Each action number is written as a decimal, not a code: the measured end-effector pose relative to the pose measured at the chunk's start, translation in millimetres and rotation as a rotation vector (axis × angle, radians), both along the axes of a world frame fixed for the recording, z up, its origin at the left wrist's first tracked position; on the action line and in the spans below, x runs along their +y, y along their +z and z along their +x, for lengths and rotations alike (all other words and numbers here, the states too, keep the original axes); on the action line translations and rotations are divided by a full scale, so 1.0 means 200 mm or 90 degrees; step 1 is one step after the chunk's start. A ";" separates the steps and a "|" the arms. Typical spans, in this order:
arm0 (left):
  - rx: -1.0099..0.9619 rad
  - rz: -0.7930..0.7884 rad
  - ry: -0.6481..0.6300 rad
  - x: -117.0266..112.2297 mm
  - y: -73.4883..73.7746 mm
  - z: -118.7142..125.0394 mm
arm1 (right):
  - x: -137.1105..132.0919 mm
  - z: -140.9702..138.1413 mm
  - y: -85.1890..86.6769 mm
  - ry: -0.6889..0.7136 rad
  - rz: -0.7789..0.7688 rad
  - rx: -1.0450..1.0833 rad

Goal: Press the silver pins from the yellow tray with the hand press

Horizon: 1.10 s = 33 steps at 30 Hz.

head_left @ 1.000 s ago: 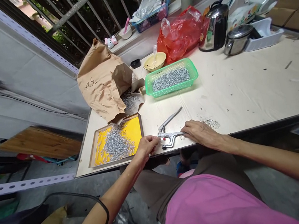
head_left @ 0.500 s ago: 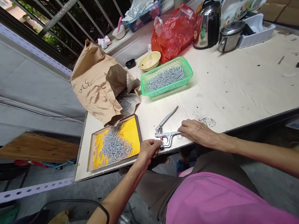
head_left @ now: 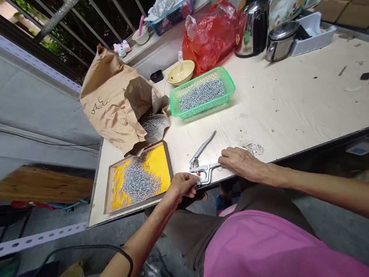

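Observation:
Snap-fastener pliers (head_left: 208, 168) with a spring and a red part in the jaw lie near the table's front edge, the upper handle raised. My right hand (head_left: 240, 162) is closed over the end of the lower handle. At the jaw, my left hand (head_left: 185, 184) is pinched; what its fingertips hold is too small to make out. Left of that hand, a shallow tray with a yellow bottom (head_left: 161, 161) bears a heap of small metal pieces (head_left: 139, 181). Behind the pliers, a green basket (head_left: 204, 107) holds more of these pieces.
A brown paper bag (head_left: 107, 103) with metal pieces at its mouth leans at the back left. Along the back stand a cream bowl (head_left: 180, 74), a red plastic bag (head_left: 209, 35), a kettle (head_left: 253, 26), a steel pot (head_left: 282, 40) and a white tray (head_left: 316, 41).
The whole view has shifted slightly, with things on the table a little further left in the picture. Both hands keep their places at the pliers, and the upper handle stays raised.

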<state>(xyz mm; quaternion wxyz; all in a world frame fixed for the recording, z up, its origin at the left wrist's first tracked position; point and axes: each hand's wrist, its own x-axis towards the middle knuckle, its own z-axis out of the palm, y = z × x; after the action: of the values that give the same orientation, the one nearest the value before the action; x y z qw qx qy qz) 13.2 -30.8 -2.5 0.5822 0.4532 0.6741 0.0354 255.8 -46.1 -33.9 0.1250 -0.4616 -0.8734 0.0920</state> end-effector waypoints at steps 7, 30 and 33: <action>0.011 0.003 0.000 0.00 0.01 0.02 | 0.01 0.03 0.01 0.023 -0.022 -0.001; 0.201 0.233 -0.114 -0.06 0.05 0.04 | 0.24 0.02 0.11 0.114 -0.055 -0.067; 0.290 0.517 -0.261 -0.08 0.06 0.09 | 0.20 0.03 0.12 0.112 -0.060 -0.027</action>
<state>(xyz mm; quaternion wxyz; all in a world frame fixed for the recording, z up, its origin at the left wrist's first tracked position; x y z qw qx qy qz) 30.2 -46.6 10.4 0.1924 0.7622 0.6129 0.0796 261.2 -6.2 -9.1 0.0758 -0.3902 -0.9078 0.1339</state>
